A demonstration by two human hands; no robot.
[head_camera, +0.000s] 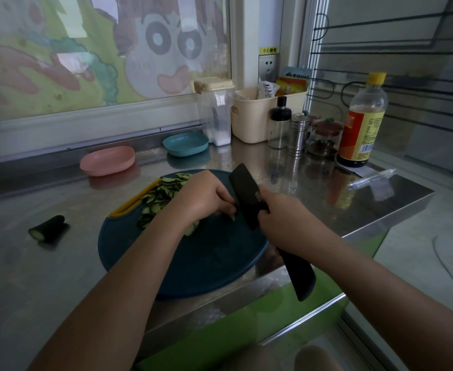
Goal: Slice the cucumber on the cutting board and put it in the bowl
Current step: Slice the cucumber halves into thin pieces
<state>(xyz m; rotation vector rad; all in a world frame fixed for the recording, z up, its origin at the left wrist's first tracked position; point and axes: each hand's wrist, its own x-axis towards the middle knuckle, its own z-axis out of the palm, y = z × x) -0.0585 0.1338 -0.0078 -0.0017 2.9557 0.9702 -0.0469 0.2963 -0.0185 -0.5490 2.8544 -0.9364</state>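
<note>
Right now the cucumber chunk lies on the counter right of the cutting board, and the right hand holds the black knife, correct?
No: the head view shows the cucumber chunk left of the cutting board, on the counter. The right hand does hold the black knife.

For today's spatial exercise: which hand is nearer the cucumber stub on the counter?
Left. The left hand sits over the board, right of the cucumber stub; the right hand, gripping the knife, is farther right.
</note>
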